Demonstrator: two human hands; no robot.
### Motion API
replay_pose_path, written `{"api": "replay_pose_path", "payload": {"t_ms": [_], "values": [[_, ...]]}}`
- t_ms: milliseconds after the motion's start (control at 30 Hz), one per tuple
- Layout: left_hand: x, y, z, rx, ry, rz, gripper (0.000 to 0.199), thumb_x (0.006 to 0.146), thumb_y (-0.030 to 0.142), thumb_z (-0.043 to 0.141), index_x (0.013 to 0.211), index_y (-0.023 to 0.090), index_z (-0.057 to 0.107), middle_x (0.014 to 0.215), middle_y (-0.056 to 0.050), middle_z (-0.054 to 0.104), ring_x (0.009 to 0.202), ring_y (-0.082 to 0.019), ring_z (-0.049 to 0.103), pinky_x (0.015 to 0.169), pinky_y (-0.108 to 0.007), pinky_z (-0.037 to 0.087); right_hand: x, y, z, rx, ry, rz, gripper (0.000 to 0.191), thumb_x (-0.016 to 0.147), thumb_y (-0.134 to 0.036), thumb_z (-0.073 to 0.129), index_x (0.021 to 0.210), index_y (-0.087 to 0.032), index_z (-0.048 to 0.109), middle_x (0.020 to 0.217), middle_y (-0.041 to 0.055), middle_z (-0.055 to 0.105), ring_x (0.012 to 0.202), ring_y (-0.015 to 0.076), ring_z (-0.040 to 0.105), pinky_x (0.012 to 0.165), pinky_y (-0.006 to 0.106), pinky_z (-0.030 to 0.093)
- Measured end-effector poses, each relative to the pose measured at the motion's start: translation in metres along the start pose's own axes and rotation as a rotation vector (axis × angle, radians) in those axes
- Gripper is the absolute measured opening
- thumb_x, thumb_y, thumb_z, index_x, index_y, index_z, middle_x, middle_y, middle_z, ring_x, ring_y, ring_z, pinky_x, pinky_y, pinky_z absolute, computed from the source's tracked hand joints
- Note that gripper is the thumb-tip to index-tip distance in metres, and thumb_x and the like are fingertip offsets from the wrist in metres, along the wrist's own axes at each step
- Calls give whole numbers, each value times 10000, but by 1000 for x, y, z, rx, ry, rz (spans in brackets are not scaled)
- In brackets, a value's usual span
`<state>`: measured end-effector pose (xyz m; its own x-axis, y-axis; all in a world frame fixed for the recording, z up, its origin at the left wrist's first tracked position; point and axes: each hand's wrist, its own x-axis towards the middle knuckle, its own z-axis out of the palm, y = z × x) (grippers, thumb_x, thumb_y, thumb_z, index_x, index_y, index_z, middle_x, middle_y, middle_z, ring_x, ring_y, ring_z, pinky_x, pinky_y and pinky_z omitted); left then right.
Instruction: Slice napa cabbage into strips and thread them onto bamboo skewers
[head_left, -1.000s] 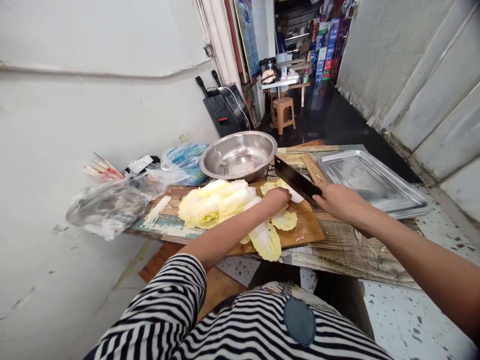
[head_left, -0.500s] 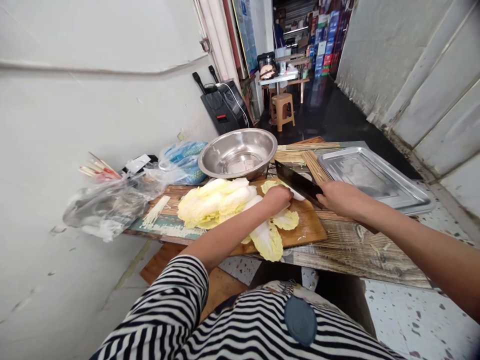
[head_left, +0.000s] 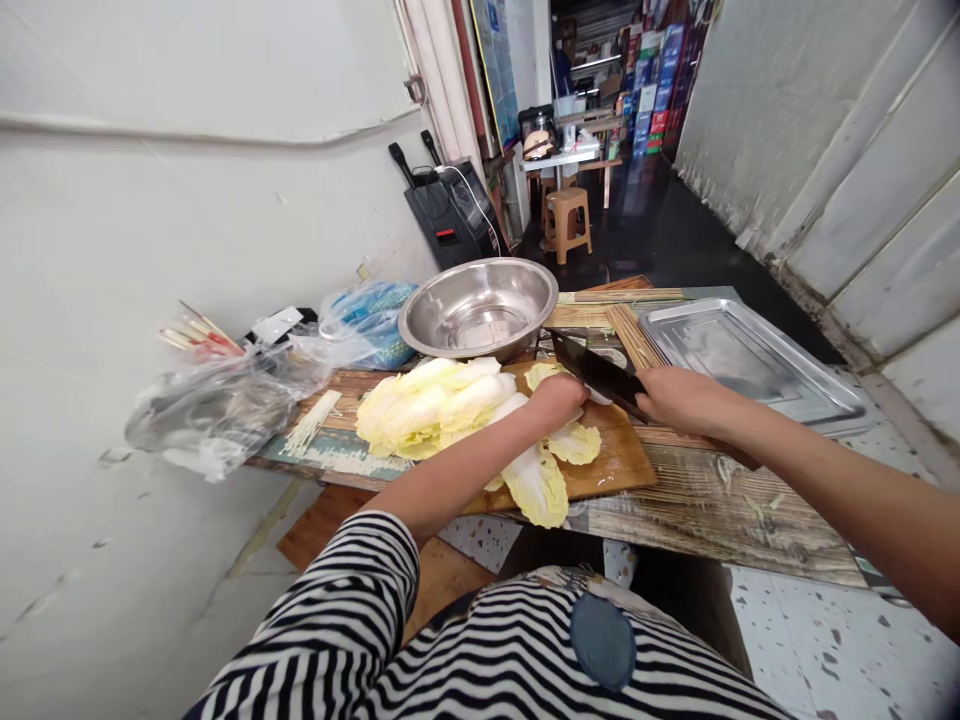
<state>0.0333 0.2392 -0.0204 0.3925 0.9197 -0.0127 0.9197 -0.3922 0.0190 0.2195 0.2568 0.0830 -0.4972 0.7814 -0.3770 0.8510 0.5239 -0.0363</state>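
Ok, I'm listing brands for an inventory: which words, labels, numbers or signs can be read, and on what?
None is legible.
Wall poster: too small and blurred.
Stacked boxes: too blurred.
Red patch on the black case: too small to tell if it bears words.
Cleaver: no lettering visible.

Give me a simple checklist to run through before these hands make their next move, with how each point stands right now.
1. Knife held: ok, the right hand is closed round its handle end.
2. Left hand at the cabbage leaves: ok, it is over the cutting board among them; its exact grip is hidden.
3. Left fingertips away from the blade: cannot tell, they are hidden and the blade is close by.
4. Leaves all within the board: not ok, one front leaf pokes past its near edge.
5. Steel bowl upright: ok, it sits behind the cabbage pile.
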Motion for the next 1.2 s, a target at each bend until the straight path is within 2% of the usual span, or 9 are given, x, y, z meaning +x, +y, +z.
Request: {"api": "replay_pose_path", "payload": {"t_ms": [167, 300, 433, 600, 767, 867, 1033, 1100, 1200], "values": [[-3, 3, -2, -12, -13, -21, 223, 891, 165, 571, 938, 123, 785, 1006, -125, 763, 997, -260, 694, 860, -330, 540, 25, -7, 13, -17, 162, 1, 380, 968, -240, 405, 1210, -107, 667, 1181, 223, 732, 1080, 299, 706, 830, 328, 492], [4, 4, -5, 15, -7, -31, 186, 889, 158, 592, 894, 109, 772, 977, -141, 756, 987, -267, 696, 826, -316, 541, 32, 16, 9, 12, 372, 99, 422, 1000, -292, 343, 1203, -96, 658, 1119, 227, 743, 1044, 319, 711, 821, 353, 486], [28, 1, -10, 35, 4, -92, 267, 889, 34, 511, 954, 98, 761, 1024, -156, 761, 1019, -254, 708, 891, -309, 531, 16, 34, -10, 41, 487, 167, 400, 985, -305, 375, 1122, -105, 694, 1047, 210, 757, 1003, 316, 713, 801, 347, 471], [45, -11, -10, 12, 30, -118, 310, 949, 91, 455, 1022, 88, 756, 1098, -176, 755, 1034, -253, 704, 907, -327, 529, -13, 35, -23, 147, 459, 219, 354, 969, -301, 402, 1060, -120, 692, 770, 133, 740, 772, 268, 704, 707, 325, 449], [30, -30, -12, -28, -10, -44, 256, 891, 102, 553, 984, 154, 786, 1033, -99, 781, 952, -194, 712, 864, -254, 522, -29, 38, -13, 226, 438, 197, 236, 943, -278, 447, 942, -173, 658, 562, 37, 653, 607, 221, 638, 640, 303, 412], [12, -43, -22, -48, -42, 39, 358, 882, 43, 507, 1088, 155, 779, 1125, -96, 771, 1053, -190, 704, 939, -251, 506, -34, 41, -2, 249, 430, 155, 216, 949, -290, 458, 893, -188, 639, 511, 19, 616, 590, 216, 625, 627, 300, 401], [-25, -54, -44, 33, -48, 216, 548, 825, 57, 581, 1359, 161, 648, 1445, -136, 603, 1311, -242, 580, 1085, -313, 444, -33, 42, 14, 226, 396, 118, 274, 965, -314, 438, 962, -164, 667, 619, 61, 678, 641, 227, 660, 640, 305, 415], [-34, -51, -45, 92, -68, 262, 536, 790, 142, 683, 1325, 145, 655, 1374, -159, 633, 1272, -286, 586, 1050, -348, 458, -27, 42, 19, 172, 372, 98, 298, 971, -319, 434, 1017, -155, 678, 731, 94, 725, 738, 241, 694, 663, 303, 421], [-35, -45, -40, 184, -87, 218, 335, 835, 147, 644, 1163, 152, 714, 1111, -126, 724, 1102, -274, 647, 913, -343, 475, -14, 39, 26, 67, 310, 39, 308, 970, -307, 441, 1068, -151, 687, 932, 138, 763, 907, 264, 716, 691, 302, 421]]}}
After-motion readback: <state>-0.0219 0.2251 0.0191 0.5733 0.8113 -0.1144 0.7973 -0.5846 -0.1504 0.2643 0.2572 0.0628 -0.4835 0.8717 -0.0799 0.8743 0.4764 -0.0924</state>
